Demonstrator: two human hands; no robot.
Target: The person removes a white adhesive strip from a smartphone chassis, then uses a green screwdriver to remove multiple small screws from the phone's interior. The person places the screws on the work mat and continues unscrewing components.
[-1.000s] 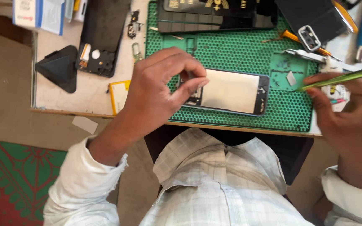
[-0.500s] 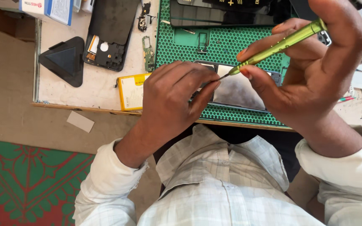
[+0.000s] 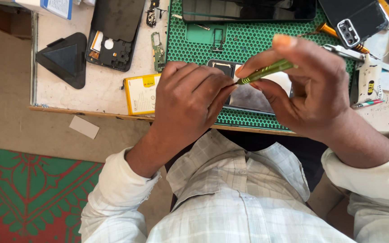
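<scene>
I see my right hand [image 3: 311, 85] pinching a slim green screwdriver [image 3: 266, 71], tip pointing left and slightly near, toward my left hand [image 3: 190, 96] clamped on the grey phone [image 3: 253, 96].

Work mat [image 3: 248, 42]: green, honeycomb pattern. Screwdriver [image 3: 266, 71]: green handle. Battery [image 3: 141, 93]: yellow; shirt [image 3: 244, 198]: pale check.

The left hand [image 3: 190, 96] is curling palm-down near the worktop's front edge, fingers bent inward. The right hand [image 3: 307, 85] is hovering just beside it, thumb and fingers pinched together, both wrists in pale sleeves.
</scene>
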